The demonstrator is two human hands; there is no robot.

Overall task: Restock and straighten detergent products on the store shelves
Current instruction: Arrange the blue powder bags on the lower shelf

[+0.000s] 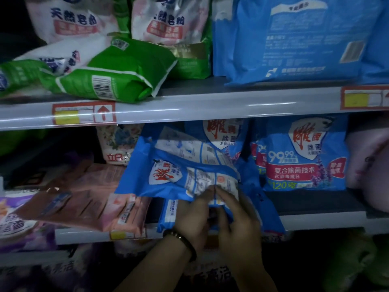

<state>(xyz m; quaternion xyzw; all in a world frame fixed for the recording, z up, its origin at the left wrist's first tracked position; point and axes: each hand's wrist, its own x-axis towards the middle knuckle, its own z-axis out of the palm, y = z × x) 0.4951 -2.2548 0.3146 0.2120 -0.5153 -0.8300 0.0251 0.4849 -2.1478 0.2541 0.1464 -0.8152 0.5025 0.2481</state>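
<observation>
- Blue detergent bag (181,175): lies flat and skewed on a stack at the front of the middle shelf (315,220), directly above both hands, its near edge in their grasp.
- Left hand (192,218): fingers curled narrowly, pinching the bag's near edge; a dark bracelet (182,242) circles the wrist.
- Right hand (235,220): touching the left, fingers closed on the same edge, thumb on the bag's white label.
- Upright blue bags (303,152): stand just beside, to the right.
- Pink packs (84,199): lie tilted to the left.
- Green bag (117,74): toppled on the upper shelf (189,106).
</observation>
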